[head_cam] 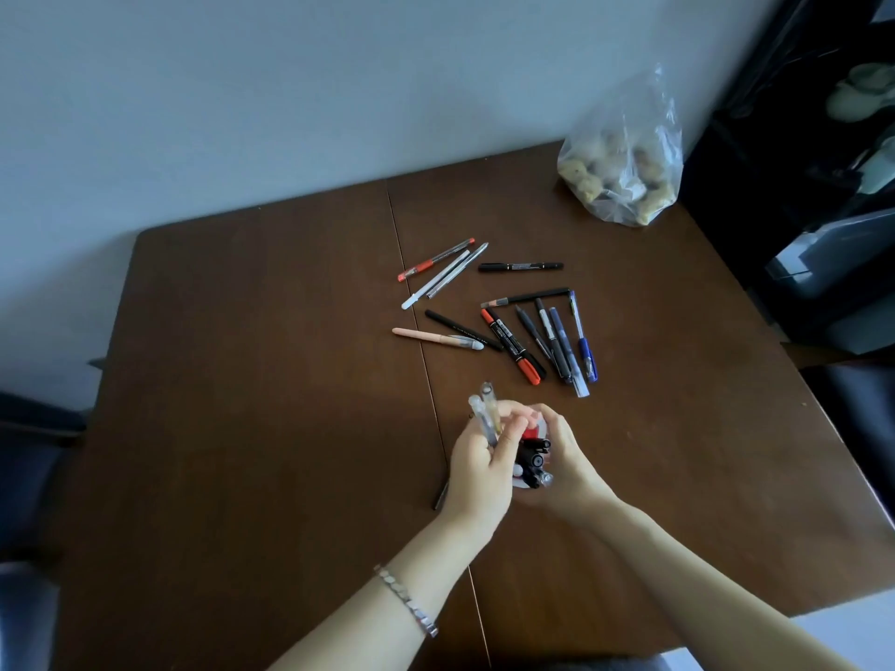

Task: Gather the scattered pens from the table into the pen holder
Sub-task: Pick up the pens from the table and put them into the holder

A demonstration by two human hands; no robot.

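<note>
A silver bracelet [407, 601] circles the left wrist; the left hand [477, 464] grips two clear pens [486, 411], their tips pointing away; the right hand [562, 450] curls around the pen holder [530, 464], mostly hidden, with dark pens standing in it; one dark pen [441, 496] lies half under the left hand; farther off on the brown table [266, 355] lie scattered pens [513, 322], a pink pen [436, 338] nearest; a plastic bag [624, 162] sits at the far edge.
</note>
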